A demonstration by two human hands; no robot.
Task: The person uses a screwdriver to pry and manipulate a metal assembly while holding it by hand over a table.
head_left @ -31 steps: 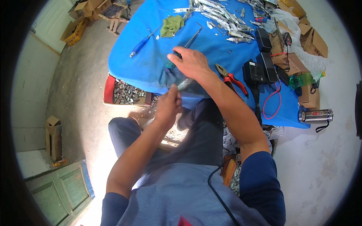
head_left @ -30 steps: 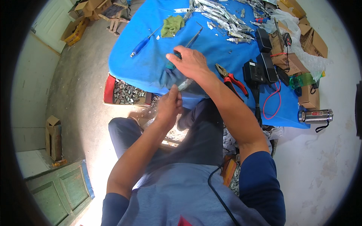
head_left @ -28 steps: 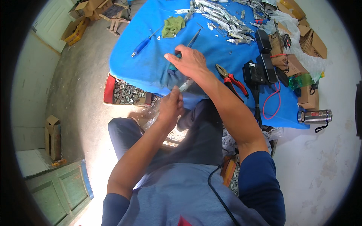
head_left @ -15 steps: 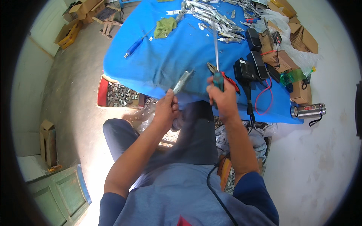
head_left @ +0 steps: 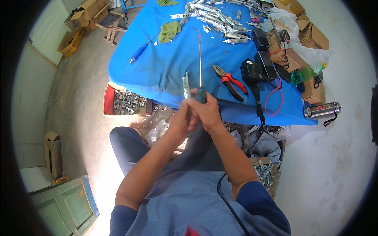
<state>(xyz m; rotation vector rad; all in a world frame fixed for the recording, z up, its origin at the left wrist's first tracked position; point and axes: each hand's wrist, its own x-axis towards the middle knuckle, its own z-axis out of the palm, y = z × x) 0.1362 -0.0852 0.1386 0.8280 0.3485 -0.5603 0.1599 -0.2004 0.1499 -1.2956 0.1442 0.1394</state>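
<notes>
Left of the pliers [head_left: 230, 82], my left hand [head_left: 180, 122] pinches a metal piece [head_left: 186, 87], my right hand [head_left: 210, 112] a screwdriver [head_left: 201, 95]; crowding, I fear, could dislodge either.

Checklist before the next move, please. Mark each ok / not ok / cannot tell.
1. Silvery part held: ok, in the left hand, its far end sticking out past the fingers.
2. Green-handled screwdriver held: ok, by the handle in the right hand, shaft pointing away from the body.
3. Screwdriver tip on the part: not ok, the tip is well beyond it, apart.
4. Pliers out of the way: ok, lying on the blue cloth to the right of both hands.
5. Steel flask firmly supported: cannot tell, it lies at the cloth's right corner and what bears it is unclear.
</notes>
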